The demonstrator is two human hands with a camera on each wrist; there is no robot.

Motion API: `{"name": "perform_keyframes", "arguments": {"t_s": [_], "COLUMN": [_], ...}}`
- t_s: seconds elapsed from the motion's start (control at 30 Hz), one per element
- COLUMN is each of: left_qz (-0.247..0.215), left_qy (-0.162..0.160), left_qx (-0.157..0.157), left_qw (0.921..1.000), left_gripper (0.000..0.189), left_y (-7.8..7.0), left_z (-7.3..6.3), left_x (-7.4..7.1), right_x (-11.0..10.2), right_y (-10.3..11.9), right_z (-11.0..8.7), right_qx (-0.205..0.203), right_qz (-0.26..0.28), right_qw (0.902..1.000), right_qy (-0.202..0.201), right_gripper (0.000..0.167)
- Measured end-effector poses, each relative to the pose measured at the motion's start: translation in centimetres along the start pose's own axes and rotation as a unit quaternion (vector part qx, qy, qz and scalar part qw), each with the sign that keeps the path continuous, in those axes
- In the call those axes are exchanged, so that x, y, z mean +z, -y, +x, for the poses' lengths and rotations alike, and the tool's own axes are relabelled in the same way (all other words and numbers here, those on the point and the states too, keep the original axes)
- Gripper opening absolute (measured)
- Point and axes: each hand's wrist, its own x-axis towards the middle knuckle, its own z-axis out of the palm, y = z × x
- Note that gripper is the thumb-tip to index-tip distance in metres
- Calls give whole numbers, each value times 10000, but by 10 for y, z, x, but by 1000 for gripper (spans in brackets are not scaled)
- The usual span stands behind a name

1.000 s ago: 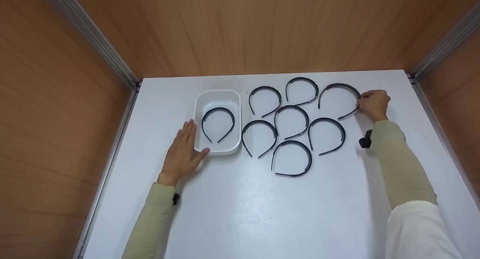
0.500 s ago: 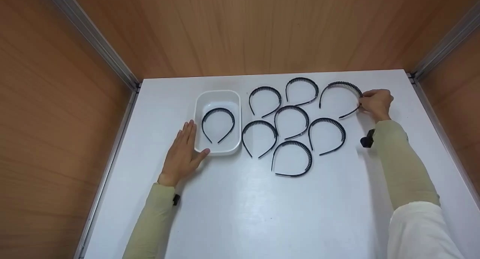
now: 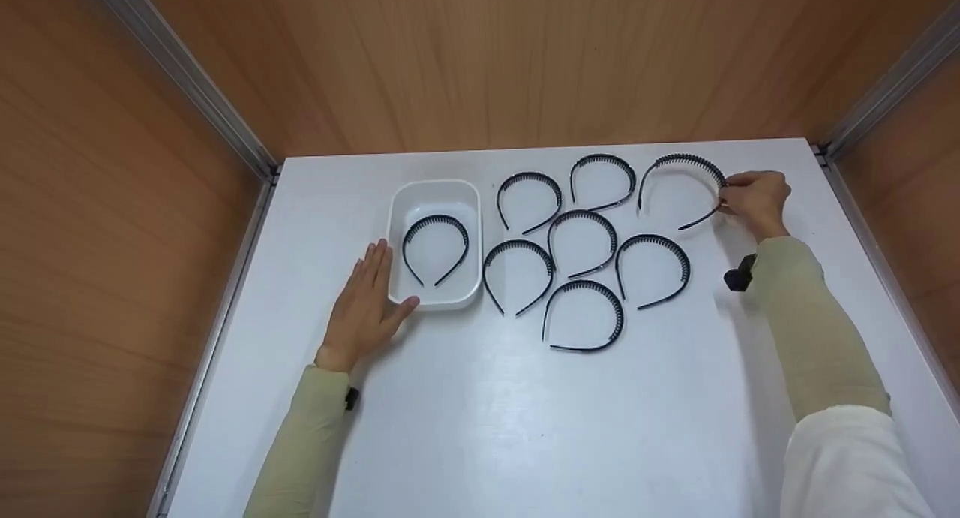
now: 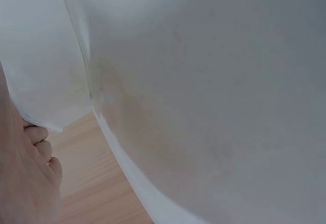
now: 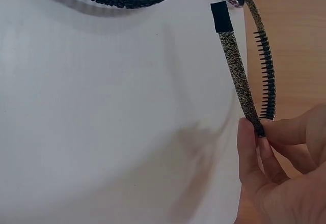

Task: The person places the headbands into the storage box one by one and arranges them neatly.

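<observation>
My right hand (image 3: 756, 201) pinches a black toothed headband (image 3: 684, 160) by its right side at the back right of the table. In the right wrist view this headband (image 5: 237, 71) shows a speckled gold-and-black band, with thumb and fingers closed on it. My left hand (image 3: 358, 311) lies with straight fingers along the left side of a white tray (image 3: 478, 240), its thumb at the front rim. Inside the tray sits one black headband (image 3: 436, 219). Only part of the left hand (image 4: 30, 168) shows in the left wrist view, beside a pale blurred surface.
Several more black headbands lie between the tray and my right hand, among them a front one (image 3: 583, 350) and a back one (image 3: 604, 158). Wooden panels (image 3: 525, 60) with metal edge strips (image 3: 187, 75) stand behind and beside the white table (image 3: 480, 443).
My right hand has shifted slightly up and right, raising the headband it pinches from the table, with its shadow now apart below. The left hand and tray stay put.
</observation>
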Motion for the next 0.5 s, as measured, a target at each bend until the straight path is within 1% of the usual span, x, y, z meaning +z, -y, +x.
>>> {"name": "perform_keyframes", "arguments": {"t_s": [0.2, 0.4, 0.5], "left_qz": [61, 15, 4], "left_qy": [-28, -71, -32], "left_qx": [0, 15, 11], "left_qw": [10000, 10000, 10000], "left_gripper": [99, 98, 99], "left_y": [0, 0, -1], "left_z": [0, 0, 0], "left_x": [3, 2, 2], "right_x": [0, -2, -3], "right_y": [5, 14, 16], "right_z": [-6, -12, -15], "right_qx": [-37, 114, 152], "right_qz": [213, 462, 654], "right_qw": [9997, 9985, 9972], "right_qy": [94, 277, 317], "right_gripper": [45, 47, 47]}}
